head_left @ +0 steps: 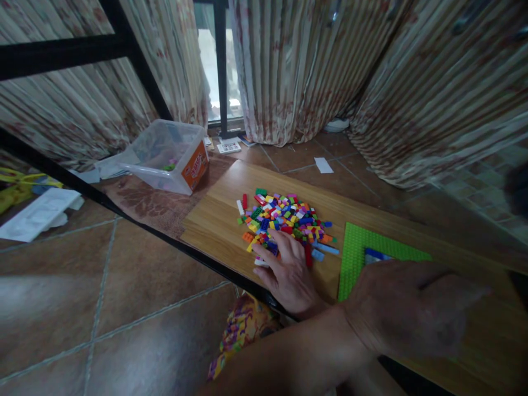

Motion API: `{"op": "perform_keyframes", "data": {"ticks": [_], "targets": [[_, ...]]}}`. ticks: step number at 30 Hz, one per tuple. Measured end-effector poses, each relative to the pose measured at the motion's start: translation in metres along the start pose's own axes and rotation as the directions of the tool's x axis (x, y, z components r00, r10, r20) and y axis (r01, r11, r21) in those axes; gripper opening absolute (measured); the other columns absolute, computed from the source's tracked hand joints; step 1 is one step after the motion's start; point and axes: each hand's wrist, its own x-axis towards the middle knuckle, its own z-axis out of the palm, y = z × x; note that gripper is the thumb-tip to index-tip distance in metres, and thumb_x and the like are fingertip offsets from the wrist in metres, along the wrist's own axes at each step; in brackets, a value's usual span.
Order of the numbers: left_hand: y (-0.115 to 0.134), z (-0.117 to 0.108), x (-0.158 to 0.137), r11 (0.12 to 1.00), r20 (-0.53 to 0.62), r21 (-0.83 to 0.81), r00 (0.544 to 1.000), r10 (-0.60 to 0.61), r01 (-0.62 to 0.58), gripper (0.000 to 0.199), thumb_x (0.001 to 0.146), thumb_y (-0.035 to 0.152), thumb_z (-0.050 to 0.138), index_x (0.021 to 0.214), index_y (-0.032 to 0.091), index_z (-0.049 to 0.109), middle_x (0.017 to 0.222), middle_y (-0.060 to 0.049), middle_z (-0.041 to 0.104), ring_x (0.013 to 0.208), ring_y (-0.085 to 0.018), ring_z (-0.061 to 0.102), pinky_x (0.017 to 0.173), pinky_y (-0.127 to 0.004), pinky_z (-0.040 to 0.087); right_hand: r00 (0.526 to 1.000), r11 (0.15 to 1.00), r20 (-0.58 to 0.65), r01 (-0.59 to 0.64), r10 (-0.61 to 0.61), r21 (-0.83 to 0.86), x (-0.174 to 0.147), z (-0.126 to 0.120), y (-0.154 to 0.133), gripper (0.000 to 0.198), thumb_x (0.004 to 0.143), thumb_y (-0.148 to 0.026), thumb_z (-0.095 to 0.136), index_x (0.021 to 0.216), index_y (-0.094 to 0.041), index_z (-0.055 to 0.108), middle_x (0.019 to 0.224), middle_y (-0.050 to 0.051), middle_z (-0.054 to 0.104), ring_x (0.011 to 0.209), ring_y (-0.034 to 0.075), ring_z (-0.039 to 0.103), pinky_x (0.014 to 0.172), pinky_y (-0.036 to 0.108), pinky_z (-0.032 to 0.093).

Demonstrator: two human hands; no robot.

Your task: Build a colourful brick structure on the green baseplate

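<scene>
My right hand [291, 275] reaches to the left, palm down, with its fingers spread over the near edge of a pile of small coloured building bricks [284, 212]. Its fingertips touch the bricks, close to a white one [260, 262]; no brick is visibly held. Crossing above it, my left forearm extends rightward. At its end my left hand [408, 308] is over a green studded baseplate [352, 253], dark and blurred, its fingers hard to make out. A blue and grey brick piece [375, 256] on the baseplate is partly covered by that hand.
The bricks and baseplate are on a wooden board [218, 203]. Beyond its left end stands a clear plastic bin [165, 179] with an orange label and a few pieces inside. A black metal bar [165, 236] runs along the near edge. White packaging [39, 214] is at far left; curtains [280, 71] hang behind.
</scene>
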Motion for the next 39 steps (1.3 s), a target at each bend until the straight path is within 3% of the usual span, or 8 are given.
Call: {"op": "perform_keyframes", "data": {"ticks": [3,10,17,21,28,39], "targets": [[-0.004,0.003,-0.001,1.000,0.003,0.020,1.000,0.006,-0.006,0.032,0.084,0.016,0.043,0.109,0.012,0.062,0.093,-0.004,0.071,0.077,-0.016,0.064,0.058,-0.027,0.049,0.999,1.000,-0.026,-0.021,0.021,-0.016,0.001,0.002,0.001,0.028,0.088,-0.032,0.059,0.114,-0.027,0.065,0.140,0.011,0.043,0.127,0.032,0.038,0.102,0.052,0.037],[-0.010,0.009,-0.004,0.999,-0.013,0.041,1.000,-0.003,0.003,0.029,0.085,0.019,0.044,0.108,0.014,0.062,0.090,-0.004,0.070,0.073,-0.016,0.062,0.052,-0.028,0.047,0.972,0.996,-0.218,-0.087,0.084,-0.006,-0.011,0.000,0.018,0.016,0.087,-0.024,0.059,0.100,-0.023,0.069,0.131,0.009,0.053,0.121,0.029,0.046,0.101,0.051,0.040],[-0.012,0.013,-0.002,0.999,0.062,0.033,0.998,-0.017,0.015,0.029,0.084,0.022,0.045,0.107,0.016,0.062,0.093,-0.004,0.071,0.072,-0.017,0.063,0.050,-0.030,0.049,0.923,0.980,-0.347,-0.193,0.169,-0.038,-0.019,-0.005,0.029,0.015,0.084,-0.017,0.060,0.093,-0.022,0.070,0.118,0.009,0.063,0.112,0.027,0.053,0.095,0.048,0.045],[-0.010,0.012,-0.002,0.999,0.046,0.025,0.998,-0.039,0.037,0.030,0.082,0.018,0.046,0.107,0.015,0.062,0.092,-0.003,0.071,0.072,-0.017,0.064,0.049,-0.030,0.048,0.904,0.973,-0.380,-0.228,0.196,-0.039,-0.022,-0.007,0.034,0.017,0.084,-0.015,0.058,0.093,-0.023,0.071,0.115,0.009,0.064,0.109,0.028,0.055,0.093,0.050,0.045],[-0.009,0.009,-0.002,0.999,0.076,0.027,0.996,-0.038,0.036,0.030,0.083,0.018,0.047,0.109,0.016,0.062,0.096,-0.004,0.072,0.074,-0.017,0.065,0.051,-0.029,0.050,0.929,0.984,-0.328,-0.179,0.170,0.002,-0.016,-0.006,0.033,0.023,0.084,-0.017,0.059,0.102,-0.024,0.070,0.120,0.009,0.061,0.112,0.028,0.052,0.096,0.050,0.044],[-0.008,-0.001,-0.001,0.998,0.078,0.032,0.995,-0.061,0.059,0.031,0.083,0.017,0.044,0.108,0.015,0.062,0.091,-0.003,0.070,0.073,-0.016,0.064,0.057,-0.027,0.053,0.943,0.980,-0.284,-0.194,0.176,-0.038,-0.013,-0.001,0.021,0.011,0.082,-0.019,0.062,0.091,-0.023,0.068,0.121,0.008,0.060,0.115,0.030,0.049,0.097,0.051,0.040]]}}
